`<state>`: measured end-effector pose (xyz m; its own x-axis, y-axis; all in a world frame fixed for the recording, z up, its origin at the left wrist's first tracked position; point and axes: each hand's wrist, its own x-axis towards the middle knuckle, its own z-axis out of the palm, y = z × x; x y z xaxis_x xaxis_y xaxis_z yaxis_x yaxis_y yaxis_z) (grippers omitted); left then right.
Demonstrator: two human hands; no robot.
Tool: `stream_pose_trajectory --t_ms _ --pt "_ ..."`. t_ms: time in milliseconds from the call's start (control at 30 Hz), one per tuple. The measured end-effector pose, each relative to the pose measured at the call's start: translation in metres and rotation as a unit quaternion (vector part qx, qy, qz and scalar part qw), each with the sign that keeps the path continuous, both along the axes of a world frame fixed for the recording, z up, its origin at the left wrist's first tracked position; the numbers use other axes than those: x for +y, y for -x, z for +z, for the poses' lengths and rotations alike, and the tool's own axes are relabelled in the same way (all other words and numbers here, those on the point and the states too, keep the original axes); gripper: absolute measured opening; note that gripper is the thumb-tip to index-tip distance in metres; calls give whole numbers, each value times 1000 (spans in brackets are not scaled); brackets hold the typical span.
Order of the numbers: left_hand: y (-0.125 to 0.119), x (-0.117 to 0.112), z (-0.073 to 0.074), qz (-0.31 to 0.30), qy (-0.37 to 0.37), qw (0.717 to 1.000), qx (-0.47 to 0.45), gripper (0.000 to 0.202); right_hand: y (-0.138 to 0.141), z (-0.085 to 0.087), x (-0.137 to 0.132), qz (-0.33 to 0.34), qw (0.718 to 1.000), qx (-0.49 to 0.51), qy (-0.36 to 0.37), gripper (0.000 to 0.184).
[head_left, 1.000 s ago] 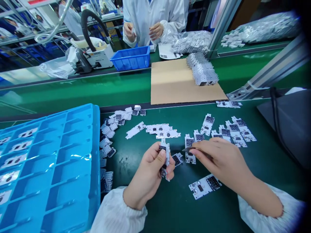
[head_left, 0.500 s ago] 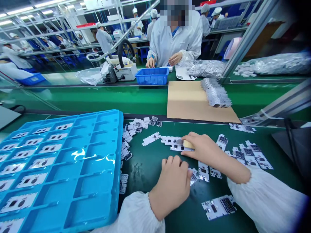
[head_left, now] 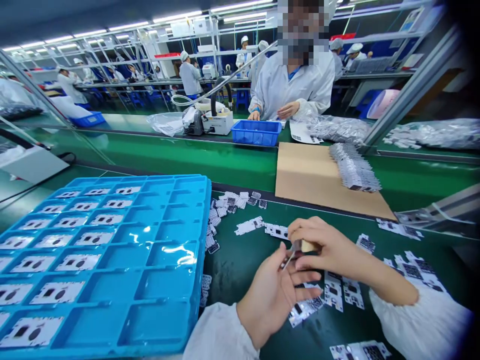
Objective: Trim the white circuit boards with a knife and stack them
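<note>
My right hand (head_left: 330, 246) is closed around a scraper (head_left: 309, 246) with a tan handle and a thin, flat metal blade. Its blade side reaches my left hand (head_left: 270, 297), which is turned palm up with fingers stretched out and the thumb near a thin edge. Whether that edge is the blade or a flat piece on it, I cannot tell. Just beyond the hands lie white printed flat pieces (head_left: 249, 226) with dark cut-outs. More such pieces (head_left: 333, 291) lie under and right of my hands, partly hidden.
At left, a blue compartment tray (head_left: 161, 300) holds rows of white pieces. Small perforated pieces (head_left: 232, 201) are heaped along its right edge. Beyond stand a cardboard sheet (head_left: 300, 175) with a stacked bundle (head_left: 354, 167), a blue bin (head_left: 257, 134) and a co-worker (head_left: 296, 90).
My right hand has lifted the scraper off the flat pieces and brought it to my left hand. My left hand has turned palm up and opened. The view has shifted.
</note>
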<state>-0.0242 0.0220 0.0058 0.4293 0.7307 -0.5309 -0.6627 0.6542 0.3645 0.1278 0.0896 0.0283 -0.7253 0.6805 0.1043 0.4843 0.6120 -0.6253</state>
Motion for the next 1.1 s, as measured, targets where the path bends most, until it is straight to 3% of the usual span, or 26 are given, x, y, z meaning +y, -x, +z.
stream_pose_trajectory --t_ms 67,167,300,433,533,633,733,833,900,967,1100 --pt "-1 -1 -1 77 17 996 36 14 4 1 13 28 999 5 40 35" --pt "-4 -4 -2 135 33 986 93 1 15 -7 42 -68 996 -9 60 44" --pt "-7 -8 -1 115 14 982 150 14 45 -30 76 -217 974 -71 3 36" --pt "-7 -9 -3 112 44 980 158 30 71 -48 90 -250 960 -124 -14 29" --pt "-8 -8 -6 139 44 973 178 32 71 -47 87 -245 962 -120 -8 24" --pt "-9 -9 -8 147 20 967 206 33 49 -31 65 -221 972 -83 10 28" --pt "-11 -12 -6 131 -13 976 173 36 13 -12 21 -202 978 -48 16 29" --pt "-12 -17 -4 49 -86 989 107 41 -18 -2 -29 -143 987 -31 -65 21" --pt "-13 -19 -3 -20 -117 990 76 38 -28 -3 -56 -115 989 -23 -94 32" --pt "-13 -21 -4 -63 -116 989 64 31 -31 -8 -73 -134 986 11 -98 40" --pt "-13 -21 -4 -83 -113 987 77 21 -25 -19 -88 -237 963 93 -92 35"
